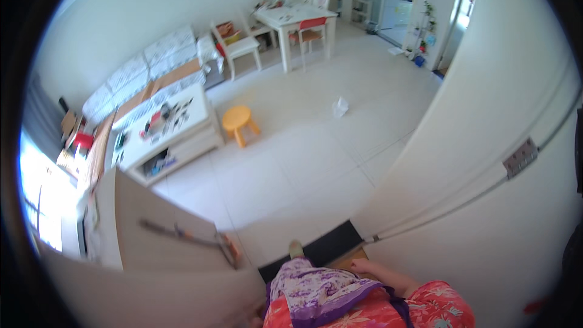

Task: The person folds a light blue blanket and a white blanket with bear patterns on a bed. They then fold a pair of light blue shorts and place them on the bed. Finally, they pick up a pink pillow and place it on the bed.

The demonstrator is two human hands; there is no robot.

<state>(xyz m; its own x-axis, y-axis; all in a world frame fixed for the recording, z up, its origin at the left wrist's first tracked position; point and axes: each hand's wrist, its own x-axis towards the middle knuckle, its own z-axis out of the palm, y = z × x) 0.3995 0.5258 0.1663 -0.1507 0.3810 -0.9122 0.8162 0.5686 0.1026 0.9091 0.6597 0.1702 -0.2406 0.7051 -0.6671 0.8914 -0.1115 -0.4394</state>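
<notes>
The left hand (254, 321) is a blur at the lower edge; I cannot tell whether it is spread or closed. Just right of it, between the two hands, lies the purple-and-white apron (316, 279). The right hand (362, 266) is near the apron's upper right side, fingers curled; whether they grip anything I cannot tell. Beyond, a pale panel (152, 209) edges the left; next come a low table (197, 106), a yellow stool (237, 118), broad tiled floor (291, 158) past a black strip (334, 243), and a white upright surface (443, 194) bounding the right.
</notes>
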